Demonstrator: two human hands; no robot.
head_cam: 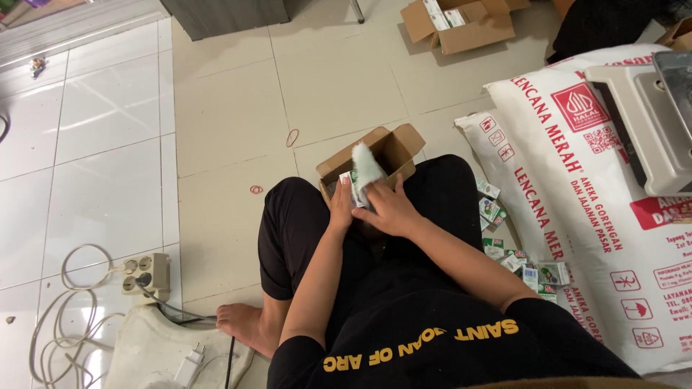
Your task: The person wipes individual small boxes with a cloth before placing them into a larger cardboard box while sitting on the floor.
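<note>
Right of frame: big woven white sack [577, 216], glossy, red print. Centre: small brown cardboard box [382, 155], flaps open, on the lap. Packing step, by the look; next move calls for seating the packets squarely inside. Right hand [389, 210] grips a blurred white-green packet [366, 169] over the box; left hand [342, 205] closed on a small carton [347, 180]. Loose cartons [530, 270] lower right.

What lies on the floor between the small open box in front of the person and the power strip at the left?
In the head view, bare tile lies between the small open box and the power strip, except for a red rubber band.
</note>
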